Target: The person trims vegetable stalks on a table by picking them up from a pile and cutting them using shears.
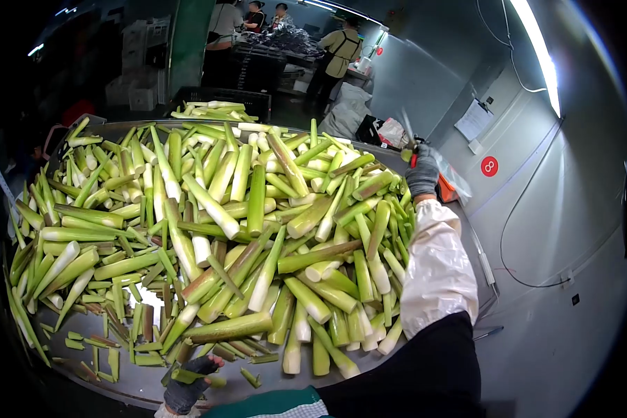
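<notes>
Green and white cut stalks (256,198) lie heaped over a metal table (136,386). My right hand (423,171), in a grey glove with a pale sleeve, is raised at the table's right edge. Its fingers are wrapped round the red handle of a knife (407,124), whose blurred blade points up. Near the front edge, my left hand (187,386), in a dark fingertip-free glove, is closed round a short green stalk piece (196,378). Small trimmed pieces (113,362) lie beside it on the metal.
Several people, one in an apron (341,56), stand around a dark heap (285,38) at the back. A black crate (223,99) stands behind the table. Grey sacks (347,111) lie beyond its back right edge, and a wall (529,188) runs along the right.
</notes>
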{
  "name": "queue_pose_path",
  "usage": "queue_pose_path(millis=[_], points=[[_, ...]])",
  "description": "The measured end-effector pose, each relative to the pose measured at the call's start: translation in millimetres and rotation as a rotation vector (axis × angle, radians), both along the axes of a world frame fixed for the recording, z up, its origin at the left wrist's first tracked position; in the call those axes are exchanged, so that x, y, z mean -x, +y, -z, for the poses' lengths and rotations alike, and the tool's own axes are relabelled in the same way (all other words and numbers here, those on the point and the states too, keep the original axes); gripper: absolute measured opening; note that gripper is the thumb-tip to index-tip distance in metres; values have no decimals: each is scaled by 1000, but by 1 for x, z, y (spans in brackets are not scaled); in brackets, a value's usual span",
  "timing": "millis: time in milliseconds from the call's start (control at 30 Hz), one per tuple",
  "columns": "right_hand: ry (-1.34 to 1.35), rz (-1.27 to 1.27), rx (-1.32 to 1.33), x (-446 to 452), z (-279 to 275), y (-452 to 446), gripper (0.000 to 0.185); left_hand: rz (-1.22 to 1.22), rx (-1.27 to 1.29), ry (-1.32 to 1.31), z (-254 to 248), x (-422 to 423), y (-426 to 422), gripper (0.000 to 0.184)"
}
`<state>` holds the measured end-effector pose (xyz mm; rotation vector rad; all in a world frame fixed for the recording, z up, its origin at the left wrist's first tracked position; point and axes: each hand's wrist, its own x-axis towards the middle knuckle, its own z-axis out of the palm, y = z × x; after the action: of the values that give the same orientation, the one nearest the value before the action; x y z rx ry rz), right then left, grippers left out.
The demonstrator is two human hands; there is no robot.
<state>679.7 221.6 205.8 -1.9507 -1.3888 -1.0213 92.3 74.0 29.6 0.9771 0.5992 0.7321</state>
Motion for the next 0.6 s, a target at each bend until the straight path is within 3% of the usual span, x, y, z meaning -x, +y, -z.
queue_pose_path(millis=[167, 333, 533, 600], points=[[118, 258, 141, -61, 54, 25, 25, -64, 91, 53, -6, -8, 4, 47], [95, 254, 310, -68, 85, 33, 23, -40, 104, 69, -6, -14, 15, 46], [-114, 197, 375, -52, 87, 39, 20, 34, 10, 13, 8, -14, 16, 46], [-114, -127, 198, -8, 72, 41, 19, 126, -69, 63, -1, -14, 21, 41]])
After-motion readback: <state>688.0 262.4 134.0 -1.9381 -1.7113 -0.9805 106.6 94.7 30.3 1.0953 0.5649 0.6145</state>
